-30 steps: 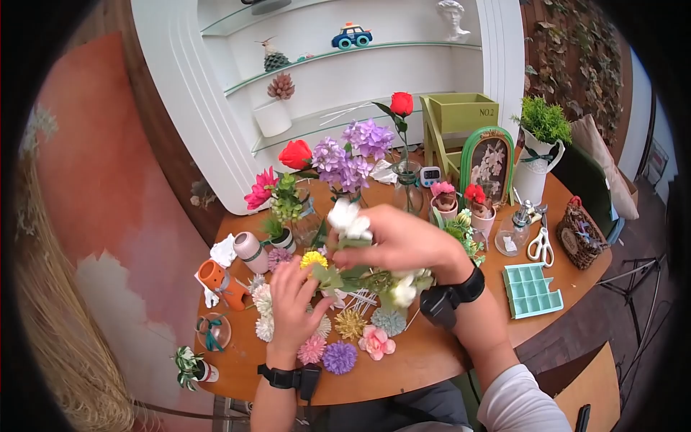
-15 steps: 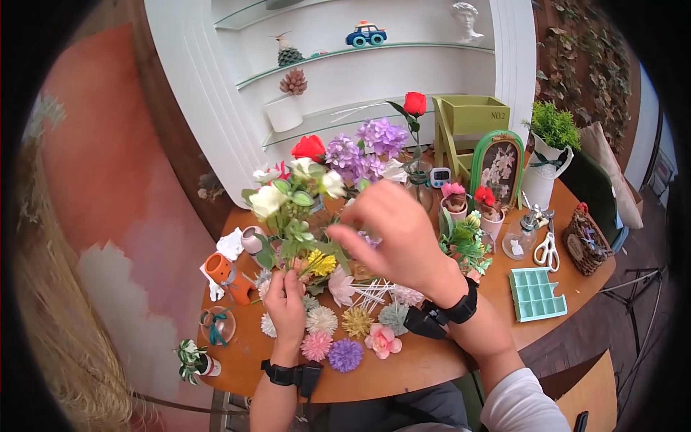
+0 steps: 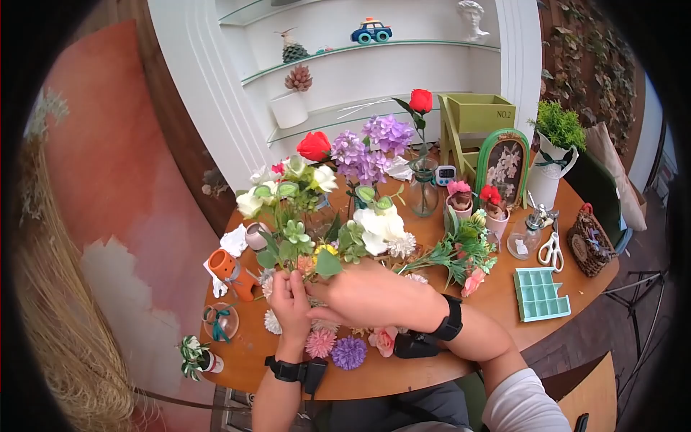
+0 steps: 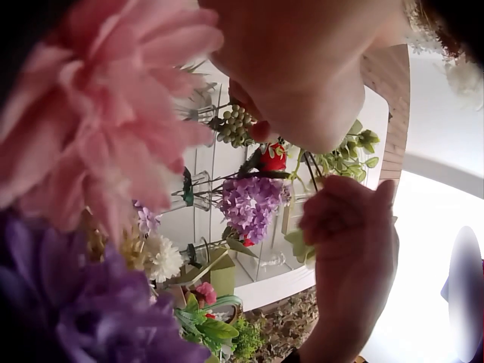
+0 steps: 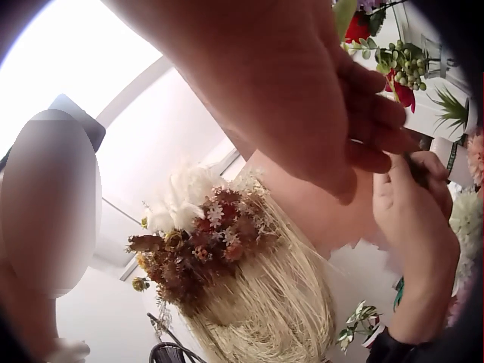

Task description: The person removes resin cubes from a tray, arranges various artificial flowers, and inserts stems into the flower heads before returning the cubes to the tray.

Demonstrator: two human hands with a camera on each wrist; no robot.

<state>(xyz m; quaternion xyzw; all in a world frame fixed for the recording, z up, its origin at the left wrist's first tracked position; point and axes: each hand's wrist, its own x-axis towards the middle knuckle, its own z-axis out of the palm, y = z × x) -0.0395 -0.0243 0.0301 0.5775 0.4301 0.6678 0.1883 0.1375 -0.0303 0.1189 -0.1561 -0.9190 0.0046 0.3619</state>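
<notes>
Fingertips of my left hand (image 3: 291,306) pinch the stems of an artificial flower bunch (image 3: 295,194). It has white blooms and green leaves and rises above the hand. My right hand (image 3: 363,295) is right beside the left, its fingers curled in at the lower stems. In the left wrist view, thin stems run between the left hand (image 4: 302,68) and the curled right hand (image 4: 352,242). A large white bloom (image 3: 381,229) leans out on the right side, above the right hand. The stem ends are hidden by the hands.
Pink (image 3: 321,343) and purple (image 3: 349,353) flower heads lie near the table's front edge. Behind stand purple hydrangeas (image 3: 367,155) and a red rose (image 3: 422,101) in a glass vase. To the right are a teal tray (image 3: 541,295), scissors (image 3: 551,252) and a basket (image 3: 592,241).
The white-flower bunch was swung up to stand above the left hand. My right hand passed over the table beside it, then came down to the stems next to the left hand.
</notes>
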